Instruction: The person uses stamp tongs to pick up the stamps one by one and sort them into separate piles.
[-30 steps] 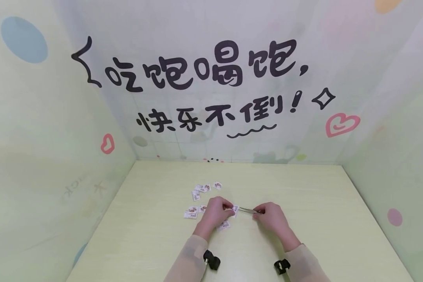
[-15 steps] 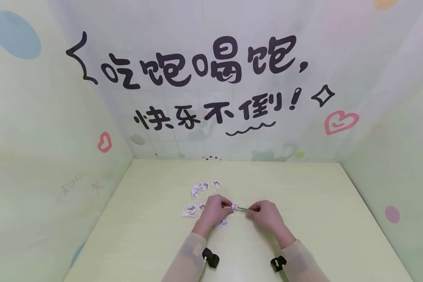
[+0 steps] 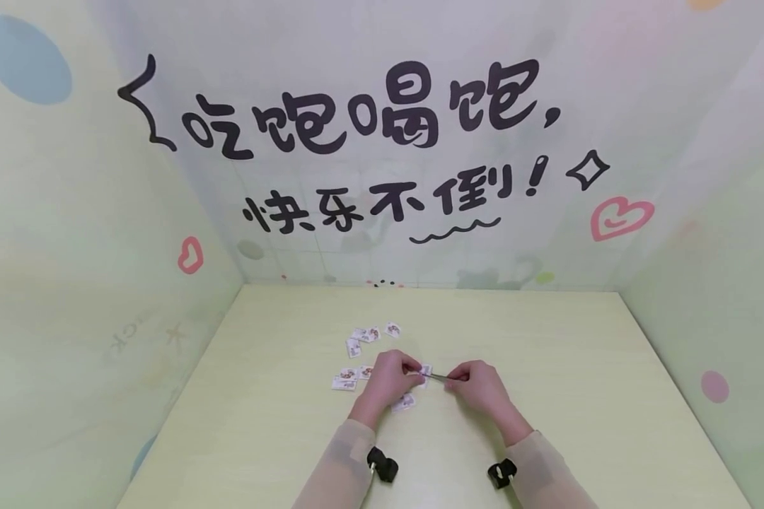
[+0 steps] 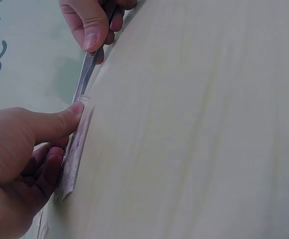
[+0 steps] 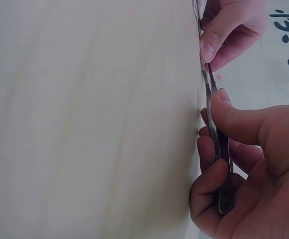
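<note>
Between thumb and fingers, my left hand pinches a small, thin white printed sheet with purplish print. My right hand grips metal tweezers, their closed end lying back across its curled fingers in the right wrist view. The tweezer tips meet the top edge of the sheet, right by the left thumb. In the head view the tweezer arms look nearly together. Another printed piece lies on the table just below the left hand, partly covered by it.
Several similar printed pieces lie on the pale wooden table: one group left of the left hand, another farther back, with a single piece beside it. Walls with lettering enclose the table at the back and sides.
My right hand has moved left, bringing the tweezers from beside the sheet onto its edge. The tweezer arms, spread apart before, have come together. My left hand keeps its pinch in about the same place.
</note>
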Demonstrator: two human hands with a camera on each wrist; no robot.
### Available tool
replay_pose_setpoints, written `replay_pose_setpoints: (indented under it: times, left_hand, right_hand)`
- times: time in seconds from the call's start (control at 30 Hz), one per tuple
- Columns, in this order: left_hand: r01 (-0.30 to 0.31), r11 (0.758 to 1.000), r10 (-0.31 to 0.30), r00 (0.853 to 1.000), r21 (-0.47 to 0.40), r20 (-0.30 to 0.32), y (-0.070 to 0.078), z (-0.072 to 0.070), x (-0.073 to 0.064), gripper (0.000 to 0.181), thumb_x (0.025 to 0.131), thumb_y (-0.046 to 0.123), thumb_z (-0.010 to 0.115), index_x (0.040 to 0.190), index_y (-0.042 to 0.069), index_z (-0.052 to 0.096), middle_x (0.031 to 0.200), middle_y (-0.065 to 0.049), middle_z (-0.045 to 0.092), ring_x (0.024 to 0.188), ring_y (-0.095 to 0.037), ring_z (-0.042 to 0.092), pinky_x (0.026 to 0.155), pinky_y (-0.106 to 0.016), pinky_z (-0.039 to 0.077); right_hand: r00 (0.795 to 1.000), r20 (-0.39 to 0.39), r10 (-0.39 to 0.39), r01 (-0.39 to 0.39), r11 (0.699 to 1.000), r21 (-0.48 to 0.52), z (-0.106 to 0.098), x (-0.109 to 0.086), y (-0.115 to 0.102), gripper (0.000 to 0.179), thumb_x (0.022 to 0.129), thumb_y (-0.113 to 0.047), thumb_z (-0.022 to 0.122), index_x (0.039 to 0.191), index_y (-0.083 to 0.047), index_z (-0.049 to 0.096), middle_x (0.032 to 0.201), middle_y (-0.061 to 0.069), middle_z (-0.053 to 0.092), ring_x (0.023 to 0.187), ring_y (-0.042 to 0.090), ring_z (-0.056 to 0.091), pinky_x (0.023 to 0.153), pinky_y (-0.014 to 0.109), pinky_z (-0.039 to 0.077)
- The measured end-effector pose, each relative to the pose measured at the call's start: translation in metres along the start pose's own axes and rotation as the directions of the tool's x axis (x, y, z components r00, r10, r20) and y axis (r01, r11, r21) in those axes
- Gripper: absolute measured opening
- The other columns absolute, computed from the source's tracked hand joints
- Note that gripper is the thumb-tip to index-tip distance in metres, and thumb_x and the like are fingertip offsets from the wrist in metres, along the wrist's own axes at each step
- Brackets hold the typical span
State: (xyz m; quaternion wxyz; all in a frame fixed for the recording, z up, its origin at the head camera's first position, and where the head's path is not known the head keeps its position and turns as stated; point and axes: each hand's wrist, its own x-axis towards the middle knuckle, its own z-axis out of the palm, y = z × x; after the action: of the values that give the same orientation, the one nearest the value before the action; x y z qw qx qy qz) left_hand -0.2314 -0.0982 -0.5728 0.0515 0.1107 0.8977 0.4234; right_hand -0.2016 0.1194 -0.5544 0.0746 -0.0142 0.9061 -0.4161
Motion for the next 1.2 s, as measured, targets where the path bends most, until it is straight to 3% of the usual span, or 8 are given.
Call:
replay_pose_setpoints:
  times: [0.13,0.53,0.77,0.87,0.97,1.03,1.1,1.2]
  left_hand:
    - [0.027,1.0,-0.027,1.0,0.004,0.008,0.002,0.001,0.001,0.02,0.085,0.011,0.09,0.103,0.009,0.083,0.094,0.003,0.076,0.086,-0.011,0.065,0.084,-0.034,0.058]
    - [-0.023,0.998,0.023,1.0,0.065,0.004,0.016,-0.003,0.002,0.013,0.089,0.006,0.086,0.101,0.004,0.083,0.094,-0.003,0.078,0.083,-0.013,0.066,0.079,-0.034,0.059]
    - [-0.147,0.979,0.155,0.987,0.139,-0.051,0.029,-0.008,0.001,0.013,0.094,0.011,0.083,0.106,0.008,0.083,0.096,0.003,0.073,0.083,-0.01,0.062,0.075,-0.029,0.055]
    - [-0.252,0.949,0.261,0.965,0.19,-0.023,0.037,-0.009,-0.001,0.012,0.096,0.014,0.082,0.107,0.01,0.083,0.1,0.003,0.073,0.091,-0.011,0.064,0.079,-0.027,0.056]
    - [-0.351,0.912,0.356,0.934,0.214,0.019,0.045,-0.009,-0.005,0.011,0.097,0.016,0.082,0.106,0.01,0.084,0.102,0.003,0.073,0.095,-0.012,0.065,0.083,-0.027,0.056]
    - [-0.407,0.886,0.407,0.912,0.223,0.05,0.048,-0.008,-0.008,0.01,0.097,0.016,0.082,0.105,0.01,0.084,0.101,0.004,0.074,0.096,-0.012,0.066,0.085,-0.026,0.055]
    - [-0.454,0.862,0.445,0.891,0.224,0.091,0.051,-0.006,-0.011,0.01,0.097,0.016,0.083,0.105,0.011,0.084,0.101,0.004,0.074,0.096,-0.012,0.066,0.086,-0.026,0.054]
    - [-0.518,0.825,0.494,0.855,0.228,0.157,0.051,0.001,-0.012,0.01,0.095,0.015,0.084,0.104,0.012,0.084,0.099,0.004,0.075,0.095,-0.011,0.067,0.087,-0.023,0.053]
  right_hand:
    - [1.0,0.01,-0.007,0.007,1.0,-0.014,-0.001,0.001,0.002,0.004,0.094,-0.012,0.083,0.093,-0.009,0.08,0.08,-0.003,0.07,0.075,0.016,0.06,0.072,0.035,0.049]
    - [1.0,0.009,-0.003,0.003,1.0,-0.021,-0.007,0.003,0.001,0.005,0.096,-0.013,0.08,0.091,-0.01,0.078,0.081,-0.002,0.069,0.076,0.017,0.058,0.072,0.035,0.048]
    - [0.993,0.056,-0.109,0.11,0.994,-0.021,-0.03,0.011,0.015,0.007,0.097,-0.009,0.079,0.09,-0.012,0.079,0.08,-0.003,0.067,0.075,0.016,0.057,0.072,0.035,0.048]
    - [0.951,0.164,-0.263,0.273,0.961,-0.04,-0.049,0.019,0.027,0.007,0.098,-0.01,0.078,0.093,-0.013,0.08,0.085,-0.007,0.067,0.079,0.013,0.058,0.074,0.033,0.049]
    - [0.863,0.304,-0.403,0.433,0.901,-0.035,-0.07,0.026,0.036,0.006,0.099,-0.011,0.077,0.096,-0.015,0.081,0.088,-0.01,0.066,0.082,0.009,0.059,0.076,0.03,0.051]
    - [0.809,0.38,-0.449,0.492,0.87,-0.02,-0.081,0.029,0.038,0.008,0.098,-0.01,0.078,0.097,-0.017,0.081,0.088,-0.011,0.064,0.082,0.008,0.059,0.076,0.029,0.051]
    - [0.787,0.423,-0.45,0.505,0.863,-0.021,-0.088,0.032,0.038,0.011,0.097,-0.009,0.078,0.097,-0.019,0.081,0.087,-0.011,0.063,0.082,0.007,0.059,0.076,0.029,0.051]
    - [0.776,0.453,-0.438,0.502,0.865,-0.023,-0.092,0.036,0.039,0.013,0.096,-0.007,0.079,0.095,-0.02,0.081,0.086,-0.01,0.062,0.082,0.008,0.058,0.076,0.028,0.051]
